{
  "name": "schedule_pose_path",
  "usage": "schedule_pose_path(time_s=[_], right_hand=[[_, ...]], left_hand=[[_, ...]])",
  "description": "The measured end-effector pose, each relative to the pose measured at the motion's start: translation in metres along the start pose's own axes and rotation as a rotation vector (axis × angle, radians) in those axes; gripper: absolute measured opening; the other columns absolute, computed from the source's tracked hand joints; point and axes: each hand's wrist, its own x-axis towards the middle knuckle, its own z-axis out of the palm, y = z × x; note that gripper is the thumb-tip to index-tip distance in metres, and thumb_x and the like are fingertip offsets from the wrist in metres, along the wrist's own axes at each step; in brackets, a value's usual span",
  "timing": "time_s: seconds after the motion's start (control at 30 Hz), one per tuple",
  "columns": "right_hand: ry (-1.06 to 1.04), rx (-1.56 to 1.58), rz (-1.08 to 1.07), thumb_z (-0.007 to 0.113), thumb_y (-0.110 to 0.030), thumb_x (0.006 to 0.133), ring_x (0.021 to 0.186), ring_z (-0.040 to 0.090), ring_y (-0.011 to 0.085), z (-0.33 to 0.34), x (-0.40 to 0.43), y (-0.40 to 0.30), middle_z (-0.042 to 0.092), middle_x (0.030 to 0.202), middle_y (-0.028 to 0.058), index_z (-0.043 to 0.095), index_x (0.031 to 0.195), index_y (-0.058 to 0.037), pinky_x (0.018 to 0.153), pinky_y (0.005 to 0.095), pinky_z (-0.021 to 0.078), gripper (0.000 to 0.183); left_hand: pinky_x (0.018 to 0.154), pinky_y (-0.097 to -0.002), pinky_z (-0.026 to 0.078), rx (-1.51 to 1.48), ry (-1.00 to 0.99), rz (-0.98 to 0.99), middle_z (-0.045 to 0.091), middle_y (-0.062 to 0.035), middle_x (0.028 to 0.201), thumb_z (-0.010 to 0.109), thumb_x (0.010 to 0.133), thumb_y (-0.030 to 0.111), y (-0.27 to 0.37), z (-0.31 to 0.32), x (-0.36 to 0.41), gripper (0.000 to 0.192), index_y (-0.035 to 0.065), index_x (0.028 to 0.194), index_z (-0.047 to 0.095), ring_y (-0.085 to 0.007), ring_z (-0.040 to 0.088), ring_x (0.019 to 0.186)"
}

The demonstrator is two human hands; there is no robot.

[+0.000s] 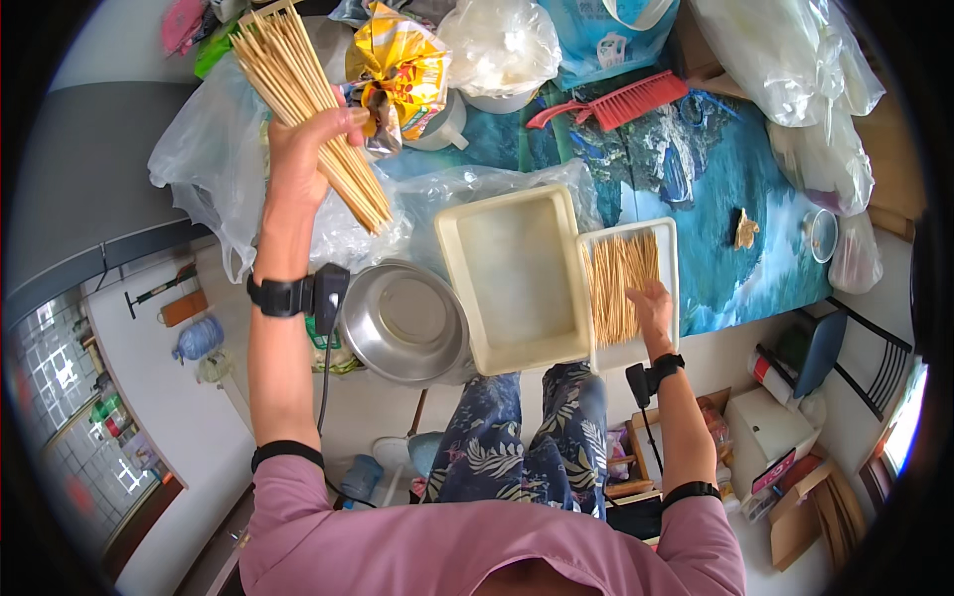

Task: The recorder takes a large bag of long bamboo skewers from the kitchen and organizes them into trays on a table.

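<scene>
My left hand [317, 141] grips a thick bundle of thin wooden skewers [298, 82], held tilted above the back left of the table, beside a yellow plastic bag [410, 63]. At the right, my right hand [654, 309] rests on more wooden skewers [615, 287] lying lengthwise in a shallow white tray [668, 253]; its fingertips touch their right side, and whether it grips any cannot be told. Left of that tray stands a larger cream plastic tub [522, 279] with no skewers in it. A stainless steel bowl [406, 320] sits left of the tub, at the table's front edge.
Behind the tubs lie clear plastic bags [477, 186] and a red brush [633, 100]. A blue bag [611, 45] and filled white bags [782, 59] line the back. A small tan piece [745, 229] and a clear round container [820, 235] are at the right.
</scene>
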Motion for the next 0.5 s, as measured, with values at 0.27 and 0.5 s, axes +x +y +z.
schedule_pose_path(time_s=[0.27,0.5], right_hand=[[-0.205,0.305,-0.651,0.086,-0.019,0.057,0.089,0.057,0.0203,-0.004,-0.111,-0.293,0.043,0.128,0.0193,0.037,0.138,-0.0117,0.073,0.0348,0.0491,0.095],[-0.191,-0.017,-0.913,0.078,-0.024,0.064,0.078,0.061,0.0359,0.040,-0.118,-0.278,0.061,0.091,0.0171,0.053,0.110,-0.0048,0.065,0.0397,0.0490,0.055]], left_hand=[[0.053,-0.0272,0.053,-0.145,-0.210,-0.166,0.061,-0.0069,0.079,0.068,0.069,-0.001,0.049,0.019,-0.084,0.029,-0.0011,0.096,0.056,-0.0166,0.064,0.060],[0.053,-0.0260,0.049,-0.334,-0.316,-0.571,0.061,-0.0063,0.077,0.067,0.069,-0.001,-0.021,0.066,-0.130,0.027,-0.0019,0.096,0.059,-0.0145,0.060,0.056]])
